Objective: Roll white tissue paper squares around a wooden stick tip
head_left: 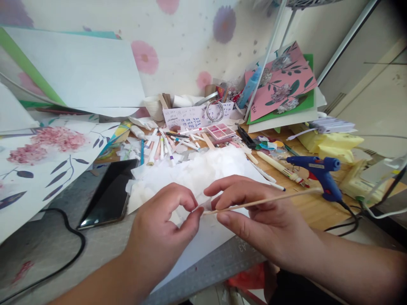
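A grey mat (97,254) lay beneath your work, with the bare wooden tabletop (313,212) running out to three o'clock. A sheet painted with pink flowers (57,156) sat at ten o'clock, and a white sheet (187,258) spread under your hands. Your right hand (270,224) came in from four o'clock, its thumb and fingers clamped on the thin wooden stick (295,194); the index finger curved over the top, the thumb pressed from below, and the gap between them was only as wide as the stick. Your left hand (162,228) came in from eight o'clock, the thumb and index finger bowed into a ring with their tips together, pinching the edge of a translucent scrap (208,205). You had its other fingers mostly hidden, so their spread could not be told.

At twelve o'clock, just beyond your fingers, lay a fluffy white pile (216,163). A black phone (110,192) rested near nine o'clock, and a blue glue gun (321,169) lay between two and three. The stick slanted from your left fingertips towards three o'clock, its far end near the glue gun in your view. The scrap, smallest of all, sat between your two hands by the stick's near tip.
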Demonstrator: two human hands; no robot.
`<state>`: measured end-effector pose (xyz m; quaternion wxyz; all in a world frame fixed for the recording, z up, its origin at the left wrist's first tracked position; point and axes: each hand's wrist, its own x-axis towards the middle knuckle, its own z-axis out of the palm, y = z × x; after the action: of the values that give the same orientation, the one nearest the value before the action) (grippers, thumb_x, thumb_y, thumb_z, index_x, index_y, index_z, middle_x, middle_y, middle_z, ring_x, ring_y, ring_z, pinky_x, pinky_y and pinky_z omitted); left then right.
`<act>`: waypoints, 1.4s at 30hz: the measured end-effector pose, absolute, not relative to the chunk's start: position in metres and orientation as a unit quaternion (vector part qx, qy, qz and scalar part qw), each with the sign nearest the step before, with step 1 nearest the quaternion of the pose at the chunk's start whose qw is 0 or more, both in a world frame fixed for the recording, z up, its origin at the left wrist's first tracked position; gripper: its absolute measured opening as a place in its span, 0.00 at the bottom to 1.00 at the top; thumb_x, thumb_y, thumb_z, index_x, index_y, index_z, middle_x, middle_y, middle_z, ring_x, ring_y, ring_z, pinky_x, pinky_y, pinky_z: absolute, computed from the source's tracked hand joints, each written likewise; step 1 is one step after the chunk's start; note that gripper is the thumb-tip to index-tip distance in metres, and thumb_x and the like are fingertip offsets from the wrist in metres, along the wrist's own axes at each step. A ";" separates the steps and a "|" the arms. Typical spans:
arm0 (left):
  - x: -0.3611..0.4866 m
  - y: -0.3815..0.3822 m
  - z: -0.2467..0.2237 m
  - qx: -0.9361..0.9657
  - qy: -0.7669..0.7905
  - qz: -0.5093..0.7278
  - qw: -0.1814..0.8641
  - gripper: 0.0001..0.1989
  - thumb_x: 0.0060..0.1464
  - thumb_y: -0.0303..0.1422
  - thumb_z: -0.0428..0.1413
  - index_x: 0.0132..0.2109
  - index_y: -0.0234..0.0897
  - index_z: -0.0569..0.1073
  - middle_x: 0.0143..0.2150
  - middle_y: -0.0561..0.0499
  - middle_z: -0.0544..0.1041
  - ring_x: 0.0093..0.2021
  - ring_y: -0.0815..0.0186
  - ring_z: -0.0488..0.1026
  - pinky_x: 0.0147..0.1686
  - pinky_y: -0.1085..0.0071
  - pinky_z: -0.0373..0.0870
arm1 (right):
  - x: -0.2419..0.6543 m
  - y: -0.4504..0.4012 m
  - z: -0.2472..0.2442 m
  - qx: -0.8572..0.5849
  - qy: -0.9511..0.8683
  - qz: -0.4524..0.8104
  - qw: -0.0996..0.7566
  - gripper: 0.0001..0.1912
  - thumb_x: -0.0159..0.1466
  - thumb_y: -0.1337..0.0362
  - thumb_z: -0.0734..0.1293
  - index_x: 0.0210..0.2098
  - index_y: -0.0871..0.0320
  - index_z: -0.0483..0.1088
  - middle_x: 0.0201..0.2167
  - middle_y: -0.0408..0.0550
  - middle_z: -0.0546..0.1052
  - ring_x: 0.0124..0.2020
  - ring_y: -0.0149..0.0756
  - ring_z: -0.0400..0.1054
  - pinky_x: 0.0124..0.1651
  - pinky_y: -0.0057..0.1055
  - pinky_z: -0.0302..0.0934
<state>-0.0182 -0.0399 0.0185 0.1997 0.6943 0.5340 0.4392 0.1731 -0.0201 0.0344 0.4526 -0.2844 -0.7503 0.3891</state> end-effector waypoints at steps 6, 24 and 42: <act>-0.019 -0.041 0.019 0.701 0.514 0.438 0.226 0.10 0.50 0.25 0.62 0.25 0.42 0.71 0.29 0.53 0.79 0.30 0.64 0.76 0.33 0.71 0.67 | 0.171 -0.014 0.030 -0.343 -0.691 0.467 0.432 0.02 0.59 0.69 0.70 0.30 0.58 0.73 0.37 0.49 0.79 0.36 0.35 0.76 0.36 0.30 0.70; -0.020 -0.034 0.014 0.297 0.454 0.515 0.663 0.09 0.47 0.33 0.68 0.26 0.37 0.76 0.25 0.56 0.71 0.30 0.70 0.66 0.35 0.75 0.66 | 0.184 -0.004 0.028 -0.338 -0.635 0.550 0.424 0.04 0.57 0.70 0.73 0.27 0.57 0.75 0.34 0.47 0.79 0.37 0.35 0.76 0.39 0.30 0.72; -0.021 -0.033 0.020 0.323 0.466 0.504 0.652 0.12 0.47 0.26 0.65 0.23 0.36 0.69 0.31 0.53 0.83 0.29 0.67 0.78 0.32 0.73 0.71 | 0.203 0.031 0.019 -0.443 -0.734 0.237 0.457 0.05 0.57 0.68 0.71 0.25 0.56 0.72 0.36 0.51 0.79 0.43 0.46 0.75 0.47 0.45 0.70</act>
<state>-0.0209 -0.0328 0.0201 0.6519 0.3226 0.4656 0.5042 0.2029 0.0313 0.0191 0.4570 -0.4430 -0.7340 0.2369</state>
